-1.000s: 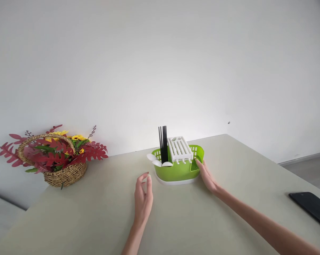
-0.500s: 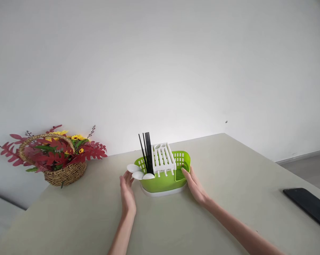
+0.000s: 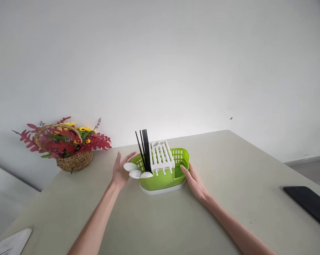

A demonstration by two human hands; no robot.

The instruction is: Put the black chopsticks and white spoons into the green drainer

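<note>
A green plastic cutlery holder with a white base stands on the table, a slotted white rack across its top. Black chopsticks rise from its left part, and three white spoons rest with their bowls over its left front rim. My right hand grips the right end, its thumb over the rim and its other fingers outside, partly hidden. Beside the left end, my left hand is open, thumb up and fingers reaching behind the spoons and holder; whether they touch it I cannot tell.
A wicker basket of red leaves and yellow flowers stands at the back left by the wall. A black phone lies at the right edge of the table. At the lower left shows the corner of a white flat object.
The cutlery holder has shifted left and nearer, with my right hand on its end. My left hand has moved from in front of it to its left side, fingers spreading. The view has shifted slightly.
</note>
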